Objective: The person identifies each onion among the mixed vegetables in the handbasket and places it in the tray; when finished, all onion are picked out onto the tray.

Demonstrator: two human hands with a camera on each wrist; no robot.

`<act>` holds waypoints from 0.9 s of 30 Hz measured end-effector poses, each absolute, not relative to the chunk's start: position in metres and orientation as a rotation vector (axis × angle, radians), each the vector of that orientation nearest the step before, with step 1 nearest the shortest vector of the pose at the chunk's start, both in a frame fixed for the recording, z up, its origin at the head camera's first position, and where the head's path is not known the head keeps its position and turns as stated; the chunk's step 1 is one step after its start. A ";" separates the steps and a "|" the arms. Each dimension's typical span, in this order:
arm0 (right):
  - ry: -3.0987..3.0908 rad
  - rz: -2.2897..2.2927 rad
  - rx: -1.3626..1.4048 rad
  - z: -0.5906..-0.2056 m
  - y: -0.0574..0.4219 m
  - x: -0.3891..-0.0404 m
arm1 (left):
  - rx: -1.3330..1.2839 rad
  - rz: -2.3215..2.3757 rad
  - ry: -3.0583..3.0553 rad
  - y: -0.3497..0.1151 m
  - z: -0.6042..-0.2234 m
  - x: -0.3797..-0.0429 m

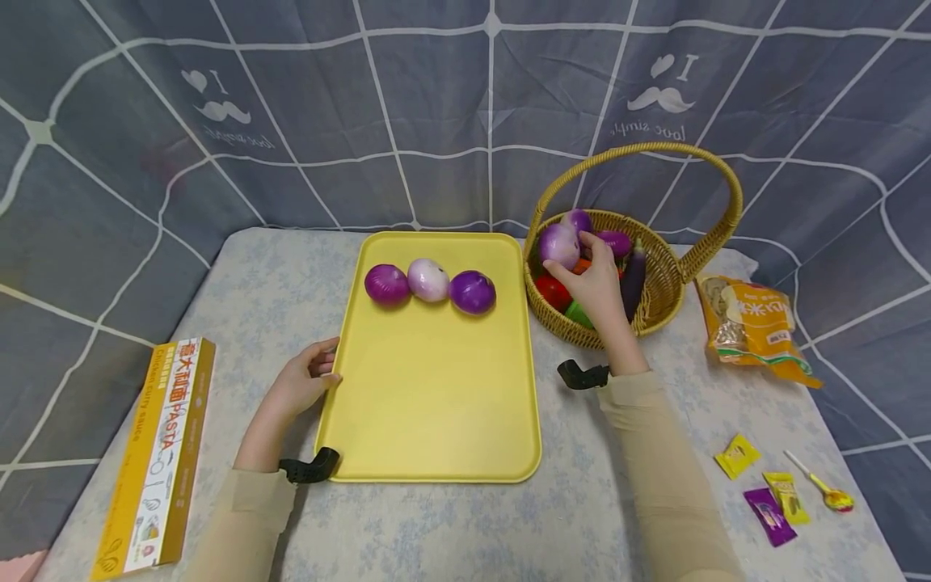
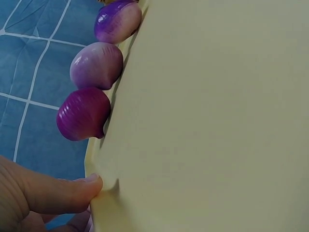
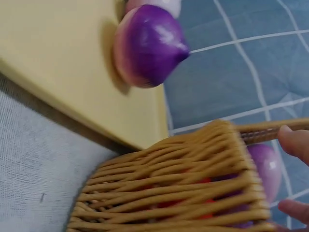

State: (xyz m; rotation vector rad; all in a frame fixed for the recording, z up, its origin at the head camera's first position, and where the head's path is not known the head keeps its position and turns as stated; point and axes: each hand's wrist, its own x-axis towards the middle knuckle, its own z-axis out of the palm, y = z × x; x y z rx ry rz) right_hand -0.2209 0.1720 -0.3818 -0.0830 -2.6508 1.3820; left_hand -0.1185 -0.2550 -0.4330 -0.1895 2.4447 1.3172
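Observation:
My left hand [image 1: 301, 380] grips the left rim of a yellow tray [image 1: 429, 404], thumb on the edge and fingers outside it. Along the tray's far part lie three onions in a row: a magenta one [image 1: 387, 284], a pale one [image 1: 428, 280] and a deep purple one [image 1: 473, 293]. My right hand [image 1: 596, 279] pinches a light purple onion [image 1: 558, 246] between thumb and fingers at the left side of a wicker basket [image 1: 665, 283]. In the right wrist view, the basket wall hides part of this onion.
Inside the basket are an eggplant [image 1: 634, 279], a red tomato [image 1: 553, 293] and other purple vegetables. An orange bag [image 1: 756, 323] lies right of it, with wrapped candies [image 1: 769, 516] and a lollipop [image 1: 836, 499] nearer. A pasta box [image 1: 156, 453] lies left. The tall basket handle [image 1: 640, 149] arches overhead.

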 end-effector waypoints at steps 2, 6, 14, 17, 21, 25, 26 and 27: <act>-2.686 1.369 -0.098 -0.386 0.170 -0.225 | -0.189 1.325 2.438 -0.255 -0.433 -0.118; -2.722 1.342 -0.147 -0.390 0.166 -0.231 | -0.181 1.335 2.433 -0.255 -0.434 -0.117; -2.716 1.336 -0.201 -0.389 0.162 -0.235 | -0.192 1.319 2.450 -0.254 -0.434 -0.118; -2.701 1.341 -0.210 -0.387 0.162 -0.232 | -0.195 1.317 2.447 -0.253 -0.434 -0.117; -2.648 1.367 -0.185 -0.384 0.160 -0.219 | -0.194 1.321 2.438 -0.253 -0.434 -0.117; -2.575 1.453 -0.056 -0.375 0.147 -0.198 | -0.196 1.322 2.435 -0.254 -0.434 -0.119; -2.569 1.487 -0.017 -0.372 0.141 -0.192 | -0.196 1.322 2.438 -0.254 -0.434 -0.119; -2.557 1.530 0.027 -0.369 0.132 -0.187 | -0.196 1.320 2.441 -0.254 -0.434 -0.119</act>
